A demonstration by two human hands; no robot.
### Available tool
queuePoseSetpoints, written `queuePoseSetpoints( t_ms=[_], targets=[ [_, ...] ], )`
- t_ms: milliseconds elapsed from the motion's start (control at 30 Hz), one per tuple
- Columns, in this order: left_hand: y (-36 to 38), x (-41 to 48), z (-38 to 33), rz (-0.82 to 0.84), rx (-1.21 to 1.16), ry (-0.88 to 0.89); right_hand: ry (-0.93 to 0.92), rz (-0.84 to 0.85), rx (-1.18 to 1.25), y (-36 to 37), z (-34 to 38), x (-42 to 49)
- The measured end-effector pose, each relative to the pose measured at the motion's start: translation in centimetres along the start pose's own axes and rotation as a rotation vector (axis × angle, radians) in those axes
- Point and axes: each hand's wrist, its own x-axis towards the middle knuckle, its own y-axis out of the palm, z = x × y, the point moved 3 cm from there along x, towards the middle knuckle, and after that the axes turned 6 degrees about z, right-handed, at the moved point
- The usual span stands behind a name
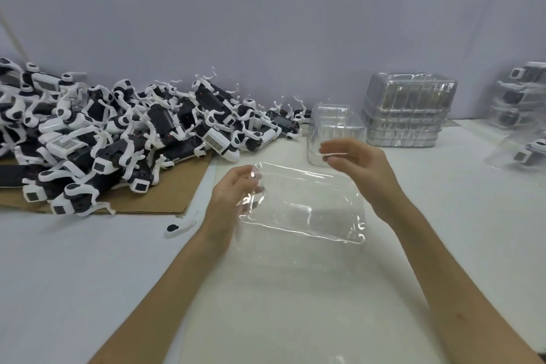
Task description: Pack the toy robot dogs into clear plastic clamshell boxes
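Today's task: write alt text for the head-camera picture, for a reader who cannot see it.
The left hand holds a clear clamshell box above a white table, the right hand by its far edge. Toy robot dogs lie heaped on cardboard at left; empty boxes stacked behind.

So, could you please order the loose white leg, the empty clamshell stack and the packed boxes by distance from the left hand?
From the left hand:
1. Loose white leg, just to its left.
2. Empty clamshell stack, back right.
3. Packed boxes, far right.

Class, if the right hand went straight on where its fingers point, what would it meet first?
The right hand points left: probably the toy robot dog pile, though depth is unclear.
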Motion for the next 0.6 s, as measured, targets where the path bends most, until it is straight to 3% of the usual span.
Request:
queuePoseSetpoints(
  t_ms=[67, 200, 367, 500, 600],
  targets=[
    [-0.4, 0.2, 0.0, -0.11, -0.049, 0.036, 0.076, -0.014, 0.011, -0.2, -0.6, 0.2],
    [-0.9, -0.1, 0.3, -0.24, -0.052, 0.029, 0.322, 0.131, -0.029, 0.5, -2.7, 0.1],
    [-1.1, 0.0, 0.8, -0.217, 0.063, -0.105, 0.32, 0.018, -0.122, 0.5, -3.4, 0.1],
    [-1.1, -0.2, 0.7, -0.2, 0.095, -0.097, 0.353, 0.048, -0.191, 0.5, -3.8, 0.2],
    [-1.0, -0.4, 0.6, -0.168, 0.094, -0.092, 0.335, -0.036, -0.171, 0.5, -3.3, 0.4]
  ],
)
